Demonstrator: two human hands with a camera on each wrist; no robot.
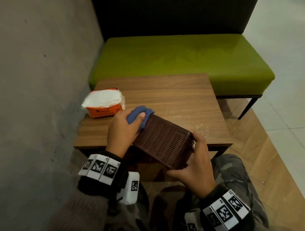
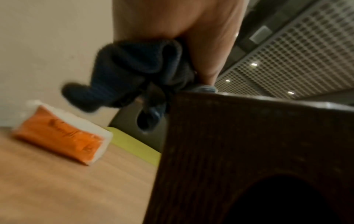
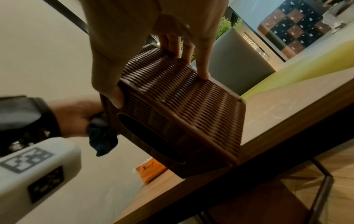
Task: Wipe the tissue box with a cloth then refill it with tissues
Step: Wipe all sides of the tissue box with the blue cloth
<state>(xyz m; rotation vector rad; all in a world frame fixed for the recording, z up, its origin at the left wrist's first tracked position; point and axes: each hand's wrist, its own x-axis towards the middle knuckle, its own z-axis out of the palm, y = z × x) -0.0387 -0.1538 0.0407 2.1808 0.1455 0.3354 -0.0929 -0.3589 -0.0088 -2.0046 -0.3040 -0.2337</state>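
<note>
**Two hands on one box, cloth at the far end**

Two hands are sharing the work on the woven brown tissue box (image 1: pixel 164 143), which is being held tilted over the near edge of the desk (image 1: pixel 173 93), just above the person's lap. Its long axis is running away from the person and to the left, far end raised. The oval dispensing opening (image 3: pixel 151 139) is facing down and towards the person, as the right wrist view is showing.

The right hand (image 1: pixel 195 168) is gripping the near end, thumb curled onto one face and fingers (image 3: pixel 204 66) wrapped over the opposite edge. The left hand (image 1: pixel 123 132) is closing round a bunched blue cloth (image 1: pixel 138 114) and pressing it against the far upper end of the box, so the left hand is the nearer one to the surface being cleaned. From there the whole length of the box is lying between the cloth and the right hand, and I judge that any stroke will be travelling along that axis towards the person.

Wiping looks to be under way rather than finished. The orange tissue pack (image 1: pixel 103 105) is sitting on the desk just beyond the left hand, near the wall (image 1: pixel 35 88), untouched. A green bench (image 1: pixel 180 61) is standing behind the desk.
</note>
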